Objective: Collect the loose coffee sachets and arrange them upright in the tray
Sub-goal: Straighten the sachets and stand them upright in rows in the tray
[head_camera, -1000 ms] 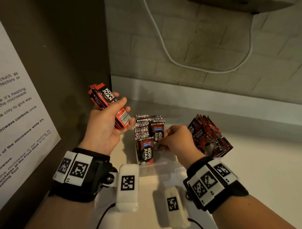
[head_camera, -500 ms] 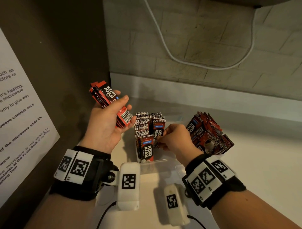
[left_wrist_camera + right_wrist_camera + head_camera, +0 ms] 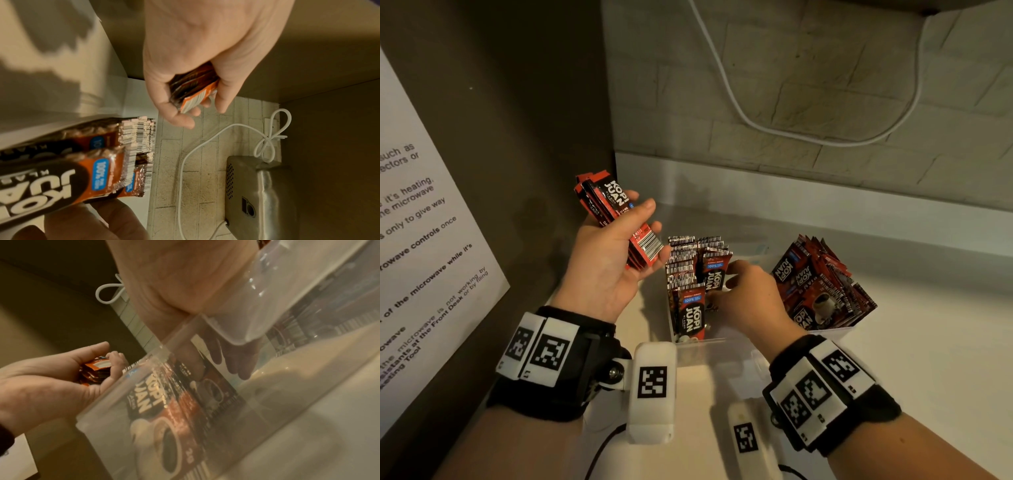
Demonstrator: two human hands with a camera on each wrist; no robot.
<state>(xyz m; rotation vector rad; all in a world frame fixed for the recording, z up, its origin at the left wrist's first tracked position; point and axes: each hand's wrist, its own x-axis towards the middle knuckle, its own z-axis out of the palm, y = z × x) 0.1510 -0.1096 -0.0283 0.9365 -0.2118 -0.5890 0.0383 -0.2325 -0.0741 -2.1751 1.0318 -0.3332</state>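
Observation:
My left hand (image 3: 602,267) is raised left of the tray and grips a stack of red-and-black coffee sachets (image 3: 616,212); the left wrist view shows my fingers curled round the stack (image 3: 195,87). The clear tray (image 3: 695,353) holds rows of upright sachets (image 3: 690,308). My right hand (image 3: 750,298) reaches into the tray from the right. Its fingertips touch the second-row sachet. Through the tray wall (image 3: 144,418) my thumb rests on a sachet's face and my other fingers hang fairly straight behind it.
A second container (image 3: 835,332) to the right holds a loose heap of sachets (image 3: 822,291). A printed notice (image 3: 421,257) covers the dark wall on the left. A white cable (image 3: 756,126) runs across the brick back wall. The white counter (image 3: 928,377) stretches to the right.
My right hand has shifted slightly back in the tray, and its fingers have loosened from a pinch on the sachet to a touch. The left hand has kept its stack nearly still.

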